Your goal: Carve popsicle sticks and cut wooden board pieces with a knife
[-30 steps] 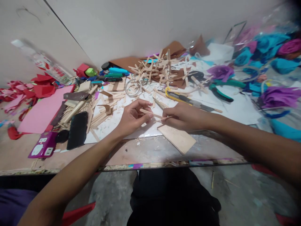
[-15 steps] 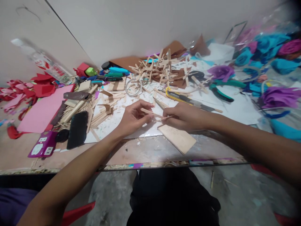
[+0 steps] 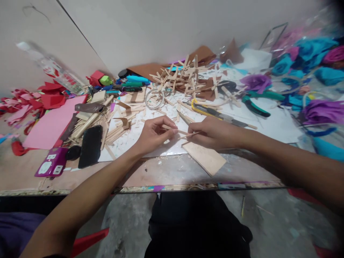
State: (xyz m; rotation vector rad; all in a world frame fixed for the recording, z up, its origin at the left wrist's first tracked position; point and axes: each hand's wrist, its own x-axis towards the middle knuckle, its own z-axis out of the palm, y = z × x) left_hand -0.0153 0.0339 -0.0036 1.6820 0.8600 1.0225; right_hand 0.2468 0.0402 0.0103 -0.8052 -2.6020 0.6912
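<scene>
My left hand (image 3: 156, 135) pinches one end of a thin wooden stick (image 3: 182, 132) between thumb and fingertips. Curled fingers of my right hand (image 3: 206, 132) are closed at the stick's other end, with a second thin sliver sticking out beside it. A pointed blade (image 3: 183, 117) lies or is held just beyond my right fingers; which of the two I cannot tell. Below my right hand a flat wooden block (image 3: 205, 158) rests near the table edge. White paper (image 3: 172, 147) is under both hands.
Behind the hands are a heap of crossed sticks (image 3: 188, 77), a tape ring (image 3: 154, 99) and a yellow cutter (image 3: 206, 110). Green pliers (image 3: 256, 107) lie right; loose sticks (image 3: 118, 134), a black phone (image 3: 90, 146) and a purple box (image 3: 52, 162) are left.
The whole view has shifted slightly. My left fingers have closed a little further over the end of the stick; my right hand keeps nearly the same pose.
</scene>
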